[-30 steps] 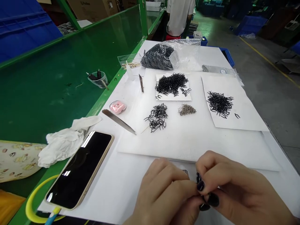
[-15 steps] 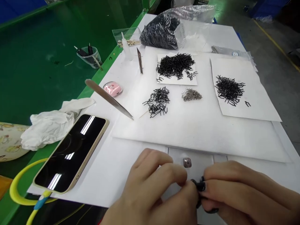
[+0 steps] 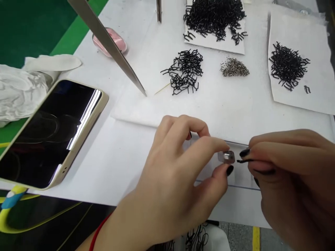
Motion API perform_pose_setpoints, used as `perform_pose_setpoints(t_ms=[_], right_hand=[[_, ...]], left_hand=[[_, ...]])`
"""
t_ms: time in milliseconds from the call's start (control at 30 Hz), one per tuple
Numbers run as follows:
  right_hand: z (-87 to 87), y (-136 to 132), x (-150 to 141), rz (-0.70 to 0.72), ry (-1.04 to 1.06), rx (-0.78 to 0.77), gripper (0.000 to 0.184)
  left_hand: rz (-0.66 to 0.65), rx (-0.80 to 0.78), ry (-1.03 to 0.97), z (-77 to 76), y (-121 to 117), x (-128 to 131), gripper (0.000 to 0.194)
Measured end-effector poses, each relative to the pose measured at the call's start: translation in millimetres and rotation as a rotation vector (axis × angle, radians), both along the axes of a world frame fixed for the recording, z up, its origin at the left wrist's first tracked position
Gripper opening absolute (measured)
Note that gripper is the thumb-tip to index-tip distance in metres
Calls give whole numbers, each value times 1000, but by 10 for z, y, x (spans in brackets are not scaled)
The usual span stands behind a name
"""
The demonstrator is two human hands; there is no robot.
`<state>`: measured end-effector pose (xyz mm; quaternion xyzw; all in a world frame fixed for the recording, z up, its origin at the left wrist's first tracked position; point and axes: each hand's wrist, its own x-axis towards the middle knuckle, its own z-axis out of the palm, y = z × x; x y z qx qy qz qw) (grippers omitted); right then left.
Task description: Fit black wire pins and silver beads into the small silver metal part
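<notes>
My left hand (image 3: 180,174) pinches a small round silver metal piece (image 3: 226,157) between thumb and forefinger, low over the white table. My right hand (image 3: 290,174) is closed on a thin black wire clip (image 3: 242,161), whose tip points at the metal piece, almost touching it. Both hands hover above a clear flat plate (image 3: 242,183) near the table's front edge. A loose pile of black clips (image 3: 184,71) and a small heap of tiny silver parts (image 3: 233,68) lie just beyond the hands.
Two more piles of black clips lie on paper sheets, one at the top (image 3: 214,15) and one at the right (image 3: 288,64). Long steel tweezers (image 3: 110,43) lie at the left by a pink case (image 3: 111,40). A phone (image 3: 49,129) and a crumpled white cloth (image 3: 21,87) are at the left edge.
The view has dropped and drawn closer to the table. My hands have come apart: the left now shows the silver piece, the right holds a black clip out toward it.
</notes>
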<state>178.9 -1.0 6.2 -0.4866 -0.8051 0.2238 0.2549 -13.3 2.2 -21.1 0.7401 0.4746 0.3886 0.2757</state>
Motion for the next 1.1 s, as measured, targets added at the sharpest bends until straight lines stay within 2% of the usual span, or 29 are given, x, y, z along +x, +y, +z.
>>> perform_pose_setpoints(t_ms=[133,267,333,400,533,633,700,867,1033,1100], right_hand=[[17,40,-15,-8,-90,95,25],[7,51,28,-20,-115,50,26],[-6,35,31,-18,-61,-57,26],[-17,13,17,-53,-27,-75,25],[-20,2,-7,-88,-107,102,21],[-22,30,9,-21,-26,-62,9],[-31,47,25,9,5,-130,11],[-58,39,60,13,6,-144,17],[-23,13,63,8,3,-160,6],[-2,6,27,-29,-23,-80,9]], left_hand=[[2,21,19,-16,3,4,17],[-12,-13,0,-16,-2,-5,16],[-15,-24,-9,-19,-8,-4,17],[-6,-14,-11,-22,-10,2,17],[6,-28,-21,-16,-2,12,18],[7,-46,-31,-21,2,3,18],[4,-39,-36,-32,0,-7,18],[-4,-32,-37,-45,-6,-2,17],[-5,-26,-38,-22,0,13,17],[-6,-21,-49,-16,-3,10,17]])
